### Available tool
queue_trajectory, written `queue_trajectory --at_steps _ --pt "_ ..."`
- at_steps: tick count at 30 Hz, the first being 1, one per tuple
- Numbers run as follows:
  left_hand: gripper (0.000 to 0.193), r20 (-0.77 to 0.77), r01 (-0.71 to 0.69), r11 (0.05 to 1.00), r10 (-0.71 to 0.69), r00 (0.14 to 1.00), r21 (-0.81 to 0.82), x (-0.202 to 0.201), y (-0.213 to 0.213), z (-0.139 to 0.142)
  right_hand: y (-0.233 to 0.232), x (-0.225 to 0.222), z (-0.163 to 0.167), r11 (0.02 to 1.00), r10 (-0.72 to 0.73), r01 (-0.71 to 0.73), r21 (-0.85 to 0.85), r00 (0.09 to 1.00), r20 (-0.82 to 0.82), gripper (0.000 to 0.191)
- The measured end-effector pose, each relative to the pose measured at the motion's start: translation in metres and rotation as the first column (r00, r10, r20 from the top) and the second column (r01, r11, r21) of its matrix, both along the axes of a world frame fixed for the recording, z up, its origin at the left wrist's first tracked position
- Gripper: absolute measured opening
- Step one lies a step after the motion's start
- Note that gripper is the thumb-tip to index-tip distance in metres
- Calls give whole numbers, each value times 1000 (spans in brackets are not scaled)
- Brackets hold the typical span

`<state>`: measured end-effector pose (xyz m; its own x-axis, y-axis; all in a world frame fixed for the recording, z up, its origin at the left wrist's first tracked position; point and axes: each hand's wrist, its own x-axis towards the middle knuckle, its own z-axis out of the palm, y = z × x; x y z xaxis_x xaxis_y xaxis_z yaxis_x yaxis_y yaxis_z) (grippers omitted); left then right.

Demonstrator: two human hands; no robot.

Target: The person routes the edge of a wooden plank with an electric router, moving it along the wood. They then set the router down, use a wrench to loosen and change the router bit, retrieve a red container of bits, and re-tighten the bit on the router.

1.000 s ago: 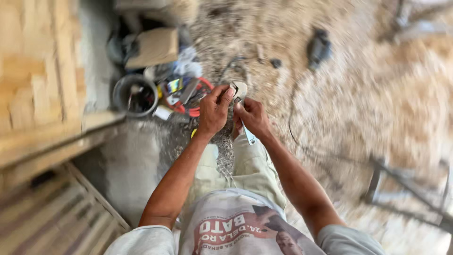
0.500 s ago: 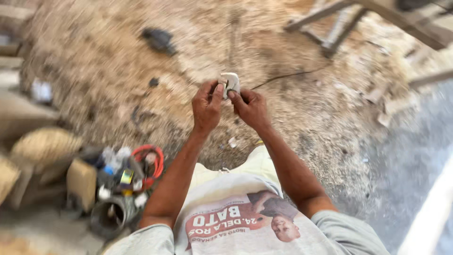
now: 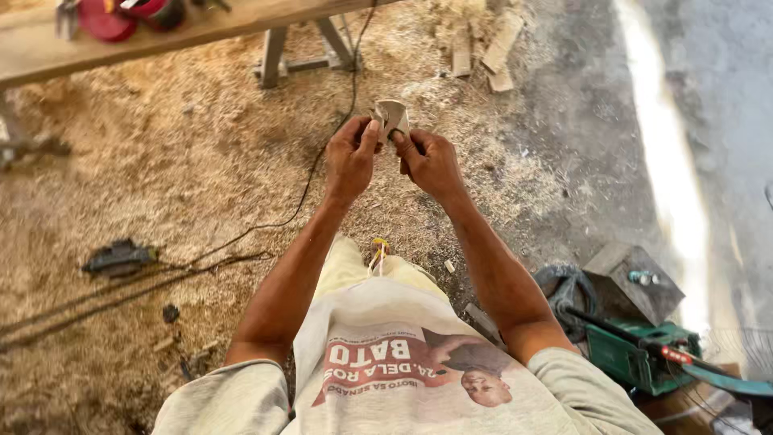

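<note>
Both hands met upper centre of the frame, left hand [image 3: 352, 157] and right hand [image 3: 431, 161] each pinching shut on a small pale curved piece [image 3: 393, 118] held just above the fingertips, equally near both, over the sawdust floor [image 3: 185, 161].

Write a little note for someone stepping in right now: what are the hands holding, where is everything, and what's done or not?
Left hand: fingers pinch the small pale plug-like piece from its left side.
Right hand: grips the same piece from the right.
The piece is held up in front, over the sawdust floor. A thin black cable trails across the floor below.
Green power tool lies by the right elbow; a dark tool lies to the left.
Done: piece is in hand. Left: it cannot be told from here.
</note>
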<state>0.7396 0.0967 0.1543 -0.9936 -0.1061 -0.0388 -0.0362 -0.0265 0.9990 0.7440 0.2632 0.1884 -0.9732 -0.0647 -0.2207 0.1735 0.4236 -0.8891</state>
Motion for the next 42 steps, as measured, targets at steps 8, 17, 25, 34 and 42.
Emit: queue_trajectory --at_steps 8,17,25,34,42 --pt "28 -35 -48 966 41 999 -252 -159 -21 -4 -15 -163 -17 998 0 -1 62 1000 19 49" --pt "32 -161 -186 792 113 980 -581 -388 -112 -11 -88 -377 -15 983 -15 -36 178 961 277 43" --pt "57 -127 63 594 -273 954 -802 -507 -148 -34 -106 -432 0 982 -126 51 181 891 437 39" --pt "31 416 690 505 -556 720 -519 -568 -145 -41 -115 -436 26 994 -74 11 113 817 572 47" --pt "34 398 666 496 -545 738 -556 -581 -141 -37 -117 -419 29 982 -190 176 72 861 472 56"
